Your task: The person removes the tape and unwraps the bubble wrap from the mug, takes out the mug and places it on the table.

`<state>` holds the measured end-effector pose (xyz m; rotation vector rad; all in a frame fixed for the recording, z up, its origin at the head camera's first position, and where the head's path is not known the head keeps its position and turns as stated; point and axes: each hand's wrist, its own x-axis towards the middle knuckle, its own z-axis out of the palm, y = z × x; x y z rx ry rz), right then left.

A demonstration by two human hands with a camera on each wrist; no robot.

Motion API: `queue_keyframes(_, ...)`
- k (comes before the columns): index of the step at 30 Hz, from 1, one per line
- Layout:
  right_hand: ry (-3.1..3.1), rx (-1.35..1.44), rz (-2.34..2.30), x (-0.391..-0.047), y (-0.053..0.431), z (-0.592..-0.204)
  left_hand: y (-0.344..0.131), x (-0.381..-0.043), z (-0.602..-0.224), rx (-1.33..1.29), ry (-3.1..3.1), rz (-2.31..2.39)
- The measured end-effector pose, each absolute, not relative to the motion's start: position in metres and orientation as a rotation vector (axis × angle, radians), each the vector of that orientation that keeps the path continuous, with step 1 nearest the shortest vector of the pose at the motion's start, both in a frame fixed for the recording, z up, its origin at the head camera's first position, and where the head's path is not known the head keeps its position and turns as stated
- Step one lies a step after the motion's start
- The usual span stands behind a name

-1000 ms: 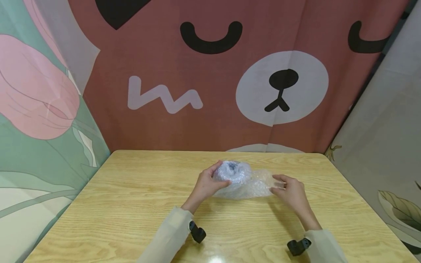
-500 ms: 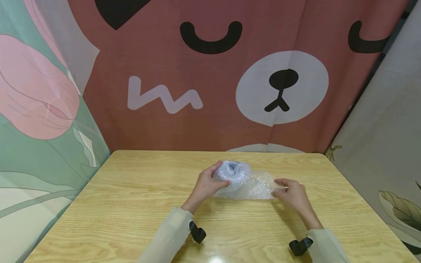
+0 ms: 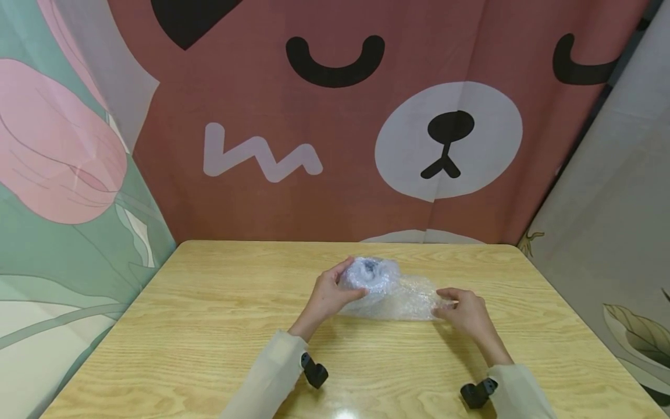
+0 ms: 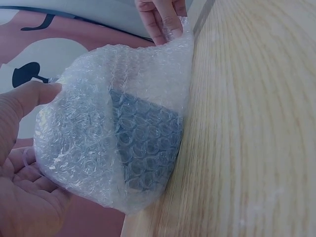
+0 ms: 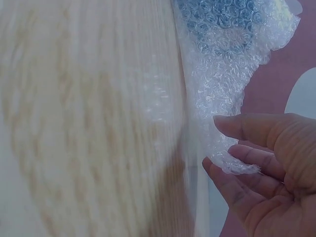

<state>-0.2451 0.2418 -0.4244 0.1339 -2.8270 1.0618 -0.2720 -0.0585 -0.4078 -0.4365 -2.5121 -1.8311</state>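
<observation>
A bundle of bubble wrap stands on the table right of its middle, rolled up with a hollow in its top. Through the layers a blue thing shows, its kind hidden by the wrap. My left hand grips the bundle from the left, thumb on the near side and fingers behind. To the right, a loose tail of the bubble wrap stretches out from the bundle. My right hand holds the end of this tail between thumb and fingers, low over the table.
The wooden table ends at a far edge just behind the bundle. A curtain with a bear's face hangs behind it, and more printed cloth hangs on the right. Each sleeve carries a small black camera.
My right hand has shifted slightly right and toward me, and the loose tail of bubble wrap lies a little lower. The left hand and the bundle have stayed in place.
</observation>
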Motion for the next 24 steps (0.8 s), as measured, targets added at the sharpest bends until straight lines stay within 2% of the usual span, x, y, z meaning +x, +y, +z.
queue_keyframes(11, -2.836, 0.123, 1.008, -0.243, 0.241, -0.418, -0.058, -0.272, -0.407, -0.439, -2.513, -1.824)
queue_keyframes(24, -2.525, 0.318, 1.021, -0.246, 0.23, -0.403, -0.061, -0.272, -0.406, -0.449, -2.507, -1.853)
